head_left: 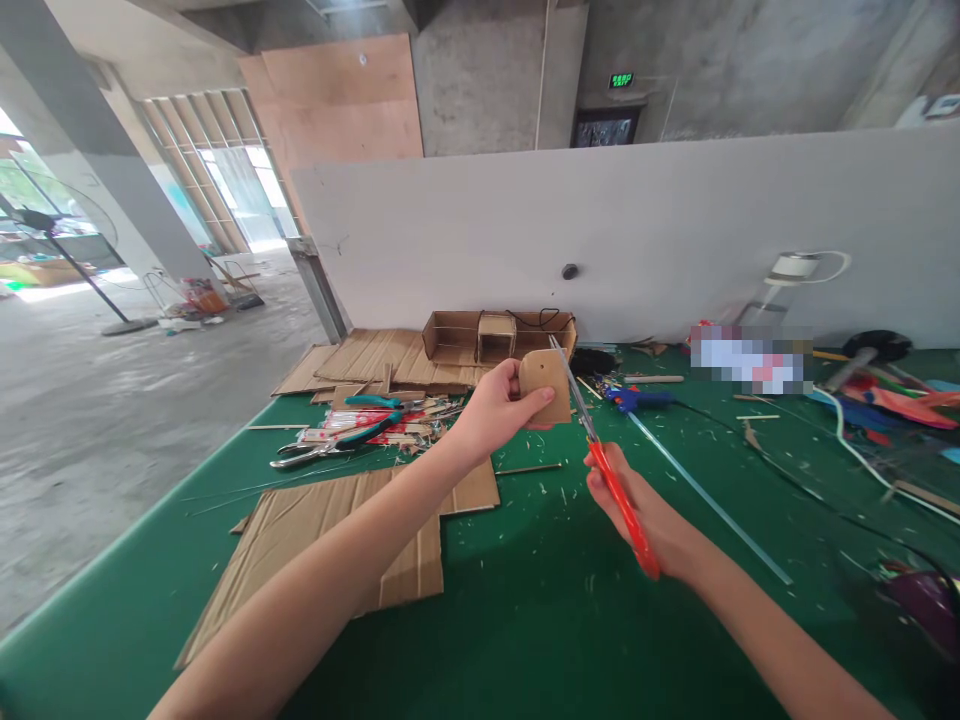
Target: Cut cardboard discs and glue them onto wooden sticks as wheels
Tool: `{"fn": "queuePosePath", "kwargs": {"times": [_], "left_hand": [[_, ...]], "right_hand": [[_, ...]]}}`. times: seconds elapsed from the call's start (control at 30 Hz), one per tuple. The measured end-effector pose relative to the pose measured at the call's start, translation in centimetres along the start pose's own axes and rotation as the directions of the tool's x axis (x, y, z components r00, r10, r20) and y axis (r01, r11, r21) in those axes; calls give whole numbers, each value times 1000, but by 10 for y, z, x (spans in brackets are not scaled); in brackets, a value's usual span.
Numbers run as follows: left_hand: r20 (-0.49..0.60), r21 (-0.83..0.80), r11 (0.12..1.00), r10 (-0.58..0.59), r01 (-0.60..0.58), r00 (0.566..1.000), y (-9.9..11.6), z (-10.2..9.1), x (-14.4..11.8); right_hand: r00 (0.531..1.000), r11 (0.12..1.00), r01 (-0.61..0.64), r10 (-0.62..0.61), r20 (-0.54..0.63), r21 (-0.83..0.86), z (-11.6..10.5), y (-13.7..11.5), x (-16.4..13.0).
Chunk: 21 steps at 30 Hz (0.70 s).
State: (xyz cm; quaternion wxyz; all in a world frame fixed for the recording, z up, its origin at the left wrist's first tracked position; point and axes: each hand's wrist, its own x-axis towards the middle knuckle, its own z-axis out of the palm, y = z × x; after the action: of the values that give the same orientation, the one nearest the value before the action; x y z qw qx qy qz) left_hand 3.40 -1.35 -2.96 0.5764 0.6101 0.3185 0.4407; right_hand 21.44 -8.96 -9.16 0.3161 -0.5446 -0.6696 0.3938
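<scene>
The left hand's [493, 412] grip pinched a cardboard piece [551, 372] (1 hole showing); just right of it, the right hand's [654, 512] held scissors [619, 497], apparently trimming; the next cut called for steadiness.

The scissors [619, 495] at the centre of the frame have vivid red-orange handles and silver-grey blades. The small cardboard piece [540, 372] beside them is plain tan with one dark dot. Beneath spreads a deep green table [540, 590] flecked with pale scraps. At lower left, a light brown cardboard sheet [300, 520] shows faint parallel ridges. The pliers [367, 431] left of centre have teal-and-black grips; the glue gun [637, 398] right of centre is blue. Behind runs an off-white partition [637, 220]; at upper right, an exit sign [621, 80] glows green.
</scene>
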Motion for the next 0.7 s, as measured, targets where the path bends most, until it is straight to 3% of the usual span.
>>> {"fn": "queuePosePath", "kwargs": {"times": [0.43, 0.7], "left_hand": [[-10, -19, 1000, -5, 4, 1000, -1, 2, -1], [39, -50, 998, -26, 28, 999, 3, 0, -3]], "right_hand": [[998, 998, 12, -16, -61, -67, 3, 7, 7], [996, 999, 7, -11, -85, -50, 7, 12, 6]]}}
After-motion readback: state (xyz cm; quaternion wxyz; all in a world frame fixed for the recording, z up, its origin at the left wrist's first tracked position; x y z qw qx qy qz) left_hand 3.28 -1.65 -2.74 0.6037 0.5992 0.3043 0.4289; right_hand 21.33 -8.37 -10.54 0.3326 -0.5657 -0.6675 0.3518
